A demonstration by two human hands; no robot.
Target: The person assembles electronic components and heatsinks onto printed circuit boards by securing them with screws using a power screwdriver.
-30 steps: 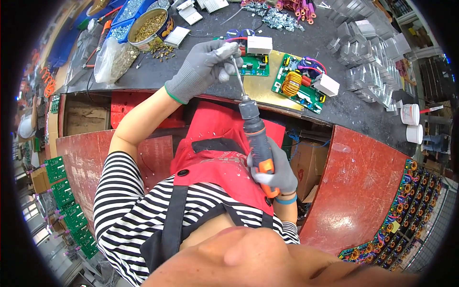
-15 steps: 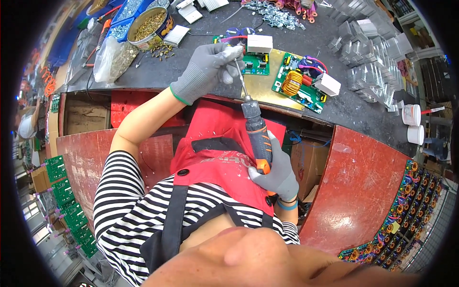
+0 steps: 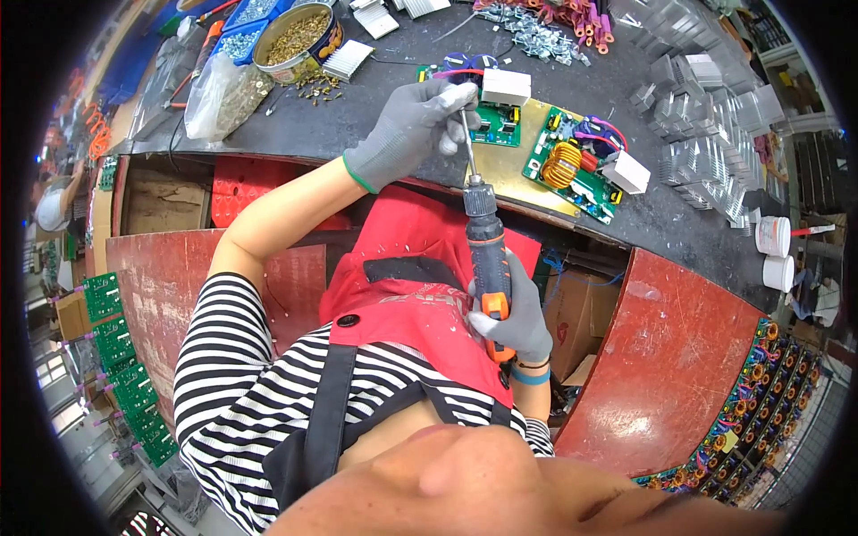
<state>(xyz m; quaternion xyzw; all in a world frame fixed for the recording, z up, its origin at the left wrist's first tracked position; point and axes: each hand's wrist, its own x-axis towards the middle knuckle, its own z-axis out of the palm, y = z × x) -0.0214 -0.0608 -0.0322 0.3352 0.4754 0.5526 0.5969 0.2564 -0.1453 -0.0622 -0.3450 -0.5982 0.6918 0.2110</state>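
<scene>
My right hand, in a grey glove, is wrapped round the grip of a black and orange power screwdriver. Its long thin bit points away from me, up to the fingers of my left hand. That hand, gloved too, is closed in a pinch at the bit's tip; whatever it pinches is hidden. Just beyond lies a green circuit board with a white heatsink, partly covered by my left hand. To its right sits a second circuit board carrying a copper-wound coil.
A brass-coloured plate lies under the boards. Stacked heatsinks and white tubs stand at the right. Far left are a tin of screws, a plastic bag and blue bins. Red panels flank my lap.
The bench has shifted slightly rightward in view. The screwdriver stands a little more upright, its bit still at my left fingertips. Both hands keep their holds.
</scene>
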